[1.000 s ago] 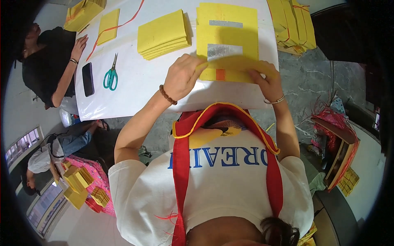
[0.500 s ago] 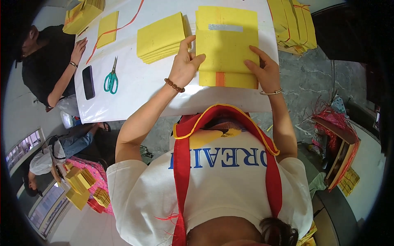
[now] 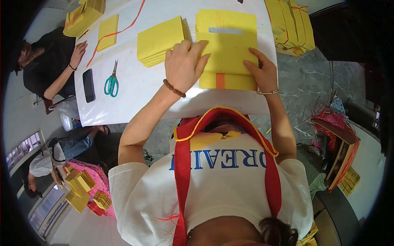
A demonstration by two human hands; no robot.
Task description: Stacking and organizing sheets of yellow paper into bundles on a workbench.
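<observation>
- Head view: yellow folded paper sheet [image 3: 230,49] lies on the white table [image 3: 135,94], right under both of the person's hands.
- Left hand [image 3: 185,65] rests flat on the sheet's left part, palm down, fingers [image 3: 196,48] stretched out and slightly spread, pressing rather than gripping; a brown bead bracelet [image 3: 174,88] sits at the wrist.
- Right hand [image 3: 261,71] lies on the sheet's right edge, its fingers [image 3: 255,54] spread and pointing inward toward the left hand; nothing is clamped between them. A thin bangle [image 3: 267,92] circles that wrist.
- Just ahead of the left fingertips a grey strip [image 3: 225,30] runs across the sheet; between the two hands, toward the table's near edge, shows a short orange strip [image 3: 220,80].
- Touching the left hand's outer side is a stack of yellow paper [image 3: 161,40]; farther out that way lie teal-handled scissors [image 3: 111,81] and a black phone [image 3: 88,85].
- Beyond the right hand's fingers, at the table's far right, stand bundles of yellow paper [image 3: 292,24], well apart from the hand.
- Far off to the left, another person's hand [image 3: 77,53] rests on the table near a yellow sheet [image 3: 108,27] and an orange ribbon [image 3: 117,32].
- Red straps with yellow trim [image 3: 182,164] hang over the person's white shirt [image 3: 221,184].
</observation>
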